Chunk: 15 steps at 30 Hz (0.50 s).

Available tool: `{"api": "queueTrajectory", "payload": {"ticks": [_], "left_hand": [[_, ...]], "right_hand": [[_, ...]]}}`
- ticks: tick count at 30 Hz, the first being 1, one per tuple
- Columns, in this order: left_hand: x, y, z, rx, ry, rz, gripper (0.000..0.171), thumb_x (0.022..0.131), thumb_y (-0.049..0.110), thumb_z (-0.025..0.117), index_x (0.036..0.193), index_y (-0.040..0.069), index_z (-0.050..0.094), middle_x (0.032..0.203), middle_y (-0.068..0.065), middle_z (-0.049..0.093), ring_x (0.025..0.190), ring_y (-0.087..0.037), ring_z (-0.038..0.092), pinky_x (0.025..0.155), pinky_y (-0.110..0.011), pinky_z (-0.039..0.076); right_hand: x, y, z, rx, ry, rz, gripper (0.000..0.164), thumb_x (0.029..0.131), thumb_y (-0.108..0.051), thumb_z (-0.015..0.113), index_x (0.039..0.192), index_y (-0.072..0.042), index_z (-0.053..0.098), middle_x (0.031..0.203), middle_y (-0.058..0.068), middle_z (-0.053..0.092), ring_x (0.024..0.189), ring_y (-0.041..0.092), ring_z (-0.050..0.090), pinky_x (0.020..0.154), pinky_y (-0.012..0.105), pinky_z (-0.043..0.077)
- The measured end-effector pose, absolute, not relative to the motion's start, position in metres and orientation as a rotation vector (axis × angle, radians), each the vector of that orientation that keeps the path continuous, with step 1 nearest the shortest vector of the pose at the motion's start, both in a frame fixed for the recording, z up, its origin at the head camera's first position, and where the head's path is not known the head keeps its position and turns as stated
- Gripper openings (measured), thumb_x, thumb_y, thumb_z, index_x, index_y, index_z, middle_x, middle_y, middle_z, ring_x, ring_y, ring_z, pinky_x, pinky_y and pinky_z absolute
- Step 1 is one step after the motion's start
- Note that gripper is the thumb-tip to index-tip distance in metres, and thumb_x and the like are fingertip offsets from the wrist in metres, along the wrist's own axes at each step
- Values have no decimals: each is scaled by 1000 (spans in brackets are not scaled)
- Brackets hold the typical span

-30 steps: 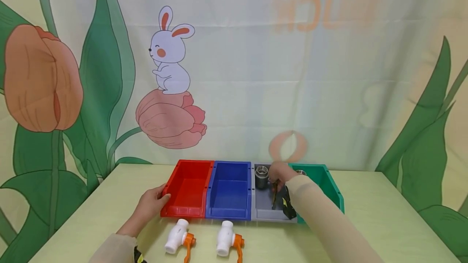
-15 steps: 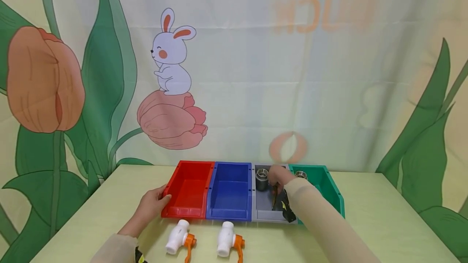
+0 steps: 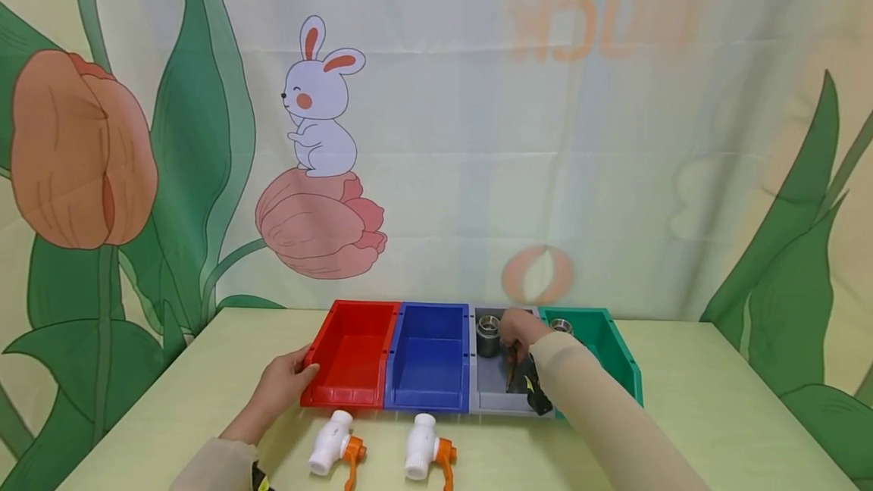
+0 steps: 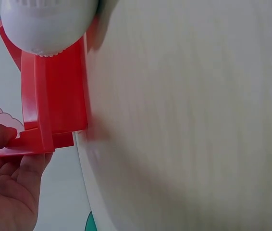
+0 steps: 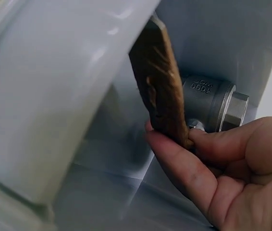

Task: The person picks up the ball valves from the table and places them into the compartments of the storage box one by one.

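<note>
My left hand (image 3: pixel 283 379) grips the left side wall of the red bin (image 3: pixel 315 354), thumb inside and fingers outside. In the grey bin (image 3: pixel 511 402) my right hand (image 3: pixel 521 328) reaches down beside a metal ball valve (image 3: pixel 488 337) standing on end. Thumb and finger of that hand pinch the base of its flat brown lever handle (image 5: pixel 162 82), as the right wrist view shows. Lettering with "1000" marks the valve body (image 5: pixel 205 94), partly hidden behind the lever and fingers. Two white plastic ball valves with orange handles lie in front, one (image 3: pixel 331 442) left, another (image 3: pixel 420 445) right.
A blue bin (image 3: pixel 427 400) joins the red and grey ones in a row. At the right end, a green bin (image 3: pixel 626 358) holds a metal fitting (image 3: pixel 561 326), partly covered by my right sleeve. A printed curtain (image 3: pixel 436 135) hangs behind the table.
The head view has shifted slightly. My right hand has edged a little, uncovering more of the fitting in the green bin; the left hand keeps its hold on the red bin.
</note>
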<state>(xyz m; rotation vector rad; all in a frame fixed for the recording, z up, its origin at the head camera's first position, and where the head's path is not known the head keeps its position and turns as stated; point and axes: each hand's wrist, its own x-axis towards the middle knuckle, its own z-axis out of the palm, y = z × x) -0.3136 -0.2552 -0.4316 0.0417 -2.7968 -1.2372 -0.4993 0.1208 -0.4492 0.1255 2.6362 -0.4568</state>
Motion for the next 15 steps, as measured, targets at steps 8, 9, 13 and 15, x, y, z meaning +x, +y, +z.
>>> {"api": "queueTrajectory", "payload": {"ticks": [8, 9, 13, 15], "left_hand": [[-314, -257, -432, 50, -2784, -1253, 53, 103, 7, 54, 150, -13, 38, 141, -35, 56, 121, -47, 61, 103, -51, 57], [-314, -257, -432, 53, -2783, -1256, 53, 103, 7, 54, 150, -13, 38, 141, -35, 56, 120, -46, 61, 102, -51, 58], [-315, -256, -433, 65, -2781, -1271, 53, 103, 7, 55, 150, -13, 38, 141, -35, 55, 119, -46, 61, 101, -50, 59], [-316, -256, -433, 69, -2780, -1264, 53, 103, 7, 55, 149, -13, 38, 142, -35, 55, 119, -45, 61, 101, -50, 59]], "right_hand": [[-373, 85, -339, 263, 2642, -562, 27, 105, 5, 43, 114, 18, 65, 114, 25, 71, 103, 29, 74, 102, 34, 60], [-377, 87, -341, 257, 2639, -559, 26, 105, 4, 45, 113, 18, 65, 114, 26, 71, 105, 29, 74, 100, 34, 61], [-422, 100, -373, 220, 2617, -536, 21, 102, 1, 53, 109, 15, 66, 106, 26, 73, 100, 31, 76, 90, 33, 65], [-465, 112, -406, 184, 2611, -508, 20, 102, -3, 56, 107, 13, 69, 103, 26, 74, 93, 31, 78, 82, 33, 66]]}}
